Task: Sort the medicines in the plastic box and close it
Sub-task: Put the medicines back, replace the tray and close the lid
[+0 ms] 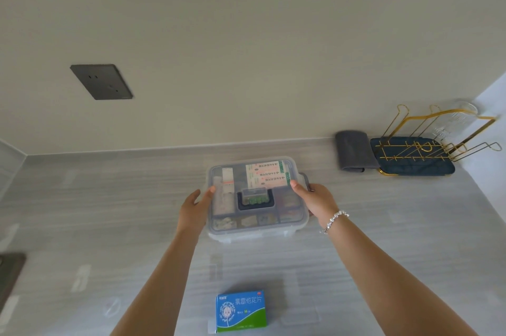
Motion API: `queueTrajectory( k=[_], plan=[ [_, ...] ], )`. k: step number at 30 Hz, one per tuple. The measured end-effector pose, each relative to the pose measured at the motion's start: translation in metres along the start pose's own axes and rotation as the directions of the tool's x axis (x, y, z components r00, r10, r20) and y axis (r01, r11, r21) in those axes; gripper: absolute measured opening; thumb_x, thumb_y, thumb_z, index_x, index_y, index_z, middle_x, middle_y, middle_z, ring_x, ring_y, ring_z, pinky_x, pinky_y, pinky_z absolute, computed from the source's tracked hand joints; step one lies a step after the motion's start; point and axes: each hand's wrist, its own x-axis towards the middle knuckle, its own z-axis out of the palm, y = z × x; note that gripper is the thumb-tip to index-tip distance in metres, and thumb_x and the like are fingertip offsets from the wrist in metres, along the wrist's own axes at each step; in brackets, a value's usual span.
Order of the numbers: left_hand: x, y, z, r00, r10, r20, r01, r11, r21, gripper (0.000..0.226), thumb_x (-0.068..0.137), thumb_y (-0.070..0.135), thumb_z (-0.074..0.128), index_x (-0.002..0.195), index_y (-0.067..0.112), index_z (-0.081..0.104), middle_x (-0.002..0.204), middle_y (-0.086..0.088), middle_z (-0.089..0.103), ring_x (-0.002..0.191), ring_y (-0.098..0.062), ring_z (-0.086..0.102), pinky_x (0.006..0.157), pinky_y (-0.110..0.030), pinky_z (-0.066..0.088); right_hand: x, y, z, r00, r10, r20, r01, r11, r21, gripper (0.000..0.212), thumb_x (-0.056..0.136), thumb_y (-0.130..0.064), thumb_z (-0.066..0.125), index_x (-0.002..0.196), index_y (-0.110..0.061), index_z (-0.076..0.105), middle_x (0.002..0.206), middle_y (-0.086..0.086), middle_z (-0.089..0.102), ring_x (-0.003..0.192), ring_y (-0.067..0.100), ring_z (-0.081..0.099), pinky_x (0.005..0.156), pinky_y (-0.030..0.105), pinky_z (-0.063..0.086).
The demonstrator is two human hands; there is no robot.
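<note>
A clear plastic box (254, 234) with its lid on stands in the middle of the grey counter. Through the lid I see medicine cartons (267, 174), small packets and a dark handle (254, 200). My left hand (195, 208) rests against the box's left side, thumb on the lid edge. My right hand (315, 200) grips the right side by the latch, thumb on the lid. A blue and green medicine carton (241, 311) lies on the counter near me, outside the box.
At the back right lie a folded grey cloth (353, 150) and a gold wire rack on a dark tray (413, 156) with a glass. A dark wall socket (101, 82) sits on the wall. A dark edge (9, 272) shows at far left.
</note>
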Motion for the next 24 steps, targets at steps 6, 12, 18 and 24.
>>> queueTrajectory(
  k=[6,12,18,24],
  plan=[
    [-0.012,0.007,0.001,0.982,0.138,-0.131,-0.123,0.986,0.110,0.039,0.082,0.046,0.060,0.082,0.007,0.062,0.069,-0.006,0.052,0.068,-0.024,0.048,0.060,-0.032,0.037,-0.013,-0.005,0.013,0.965,-0.172,-0.199,0.152,0.982,-0.113,0.037,0.083,-0.041,0.061,0.099,-0.008,0.060,0.071,-0.006,0.056,0.062,0.010,0.053,0.048,0.021,0.035],
    [-0.028,-0.007,0.008,0.986,0.168,-0.010,-0.168,0.981,-0.101,0.048,0.090,0.029,0.056,0.136,0.022,0.044,0.115,0.001,0.061,0.101,-0.021,0.059,0.084,-0.032,0.047,-0.025,0.010,0.010,0.973,-0.224,-0.061,0.228,0.971,0.077,0.045,0.089,-0.027,0.055,0.134,-0.023,0.047,0.114,-0.007,0.065,0.089,0.006,0.061,0.063,0.009,0.045],
    [-0.029,-0.004,0.020,0.976,0.163,-0.145,-0.175,0.982,-0.074,0.052,0.092,0.029,0.052,0.141,0.023,0.038,0.140,0.000,0.051,0.123,-0.024,0.052,0.086,-0.024,0.042,-0.028,0.002,0.021,0.968,-0.200,-0.150,0.205,0.978,0.021,0.050,0.094,-0.023,0.048,0.142,-0.016,0.035,0.138,0.006,0.053,0.114,0.026,0.058,0.077,0.023,0.044],
    [-0.014,0.003,0.017,0.975,0.186,-0.126,-0.196,0.978,-0.077,0.051,0.093,0.026,0.052,0.141,0.022,0.039,0.143,0.003,0.048,0.129,-0.021,0.048,0.091,-0.022,0.039,-0.023,0.001,0.023,0.969,-0.193,-0.152,0.206,0.976,0.074,0.049,0.094,-0.024,0.048,0.141,-0.017,0.036,0.135,0.005,0.055,0.115,0.025,0.057,0.083,0.024,0.045]
  ],
)
